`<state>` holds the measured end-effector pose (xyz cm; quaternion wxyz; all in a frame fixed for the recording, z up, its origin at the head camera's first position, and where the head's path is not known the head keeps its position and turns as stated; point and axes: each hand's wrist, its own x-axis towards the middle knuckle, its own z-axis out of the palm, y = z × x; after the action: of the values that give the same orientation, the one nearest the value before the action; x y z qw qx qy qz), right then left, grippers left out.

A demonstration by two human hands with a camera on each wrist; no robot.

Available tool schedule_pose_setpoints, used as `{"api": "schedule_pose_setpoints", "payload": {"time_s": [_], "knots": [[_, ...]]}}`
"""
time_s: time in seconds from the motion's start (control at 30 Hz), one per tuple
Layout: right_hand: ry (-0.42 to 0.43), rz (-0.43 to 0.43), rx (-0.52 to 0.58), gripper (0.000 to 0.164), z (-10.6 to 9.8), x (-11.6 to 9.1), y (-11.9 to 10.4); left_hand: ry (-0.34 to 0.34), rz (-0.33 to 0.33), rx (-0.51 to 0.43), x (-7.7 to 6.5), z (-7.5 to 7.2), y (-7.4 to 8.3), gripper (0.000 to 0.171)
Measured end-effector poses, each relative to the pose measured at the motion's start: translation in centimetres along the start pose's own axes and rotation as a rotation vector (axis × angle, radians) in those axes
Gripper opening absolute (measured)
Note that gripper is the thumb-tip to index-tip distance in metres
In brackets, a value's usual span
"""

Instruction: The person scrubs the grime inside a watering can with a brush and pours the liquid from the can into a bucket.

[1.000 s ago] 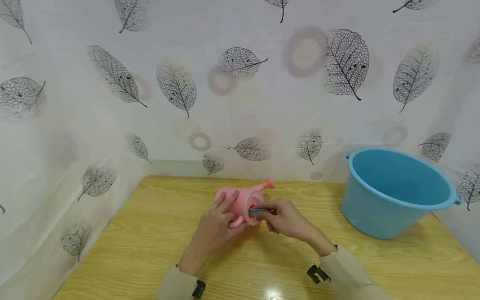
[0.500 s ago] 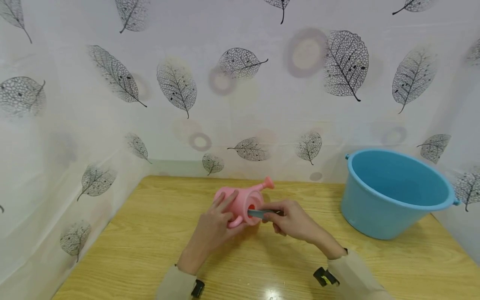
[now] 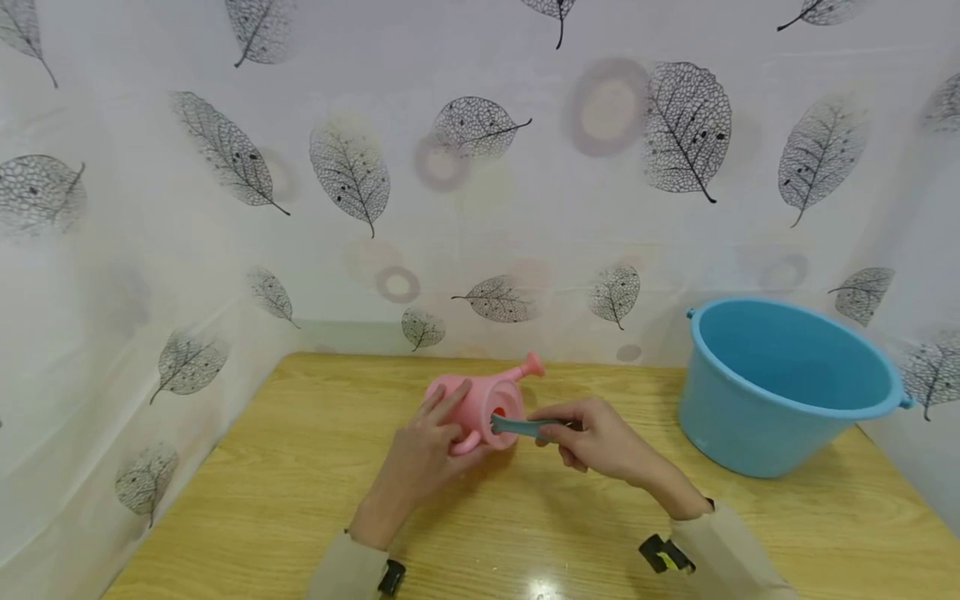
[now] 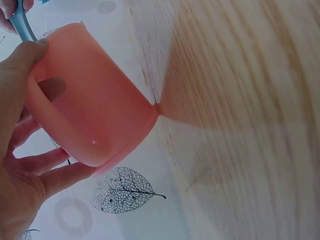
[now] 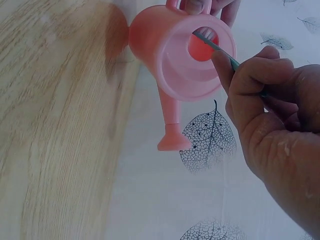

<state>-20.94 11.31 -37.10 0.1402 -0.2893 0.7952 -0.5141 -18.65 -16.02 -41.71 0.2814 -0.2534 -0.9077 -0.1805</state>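
Note:
A pink watering can (image 3: 474,406) is tipped on its side over the wooden table, its round opening facing right and its spout pointing up and right. My left hand (image 3: 426,446) grips it from the left, fingers spread over the body, thumb by the handle (image 4: 62,127) in the left wrist view. Between thumb and fingers, my right hand (image 3: 600,437) pinches a slim blue-grey brush (image 3: 525,427). The brush tip (image 5: 200,36) reaches into the opening, with pale bristle-like streaks beside it in the right wrist view. The can's deeper inside is hidden.
A large light-blue bucket (image 3: 738,429) stands at the right of the table (image 3: 262,483). Behind and to the left hangs a pale sheet (image 3: 360,283) printed with leaves, meeting the table's back edge.
My right hand has moved to the right, drawing the brush partway out, so more of its length shows outside the opening. The left hand and watering can stay nearly where they were.

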Motion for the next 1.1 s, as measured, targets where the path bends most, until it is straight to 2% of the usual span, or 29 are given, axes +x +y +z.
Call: {"api": "schedule_pose_setpoints", "payload": {"time_s": [0.33, 0.5, 0.77, 1.1], "knots": [[-0.007, -0.011, 0.005, 0.027, 0.3, 0.6, 0.1, -0.006, -0.009, 0.012, 0.1, -0.2, 0.0, 0.045], [0.001, -0.024, 0.004, 0.024, 0.8, 1.1, 0.3, -0.004, -0.005, 0.018, 0.1, -0.2, 0.0, 0.047], [-0.001, -0.024, 0.018, 0.028, 2.0, 1.9, 0.5, 0.016, 0.020, 0.025, 0.1, -0.1, 0.0, 0.046], [0.015, -0.049, -0.021, 0.024, 2.9, 2.5, 0.6, 0.011, 0.015, 0.036, 0.0, 0.0, 0.1, 0.046]]}}
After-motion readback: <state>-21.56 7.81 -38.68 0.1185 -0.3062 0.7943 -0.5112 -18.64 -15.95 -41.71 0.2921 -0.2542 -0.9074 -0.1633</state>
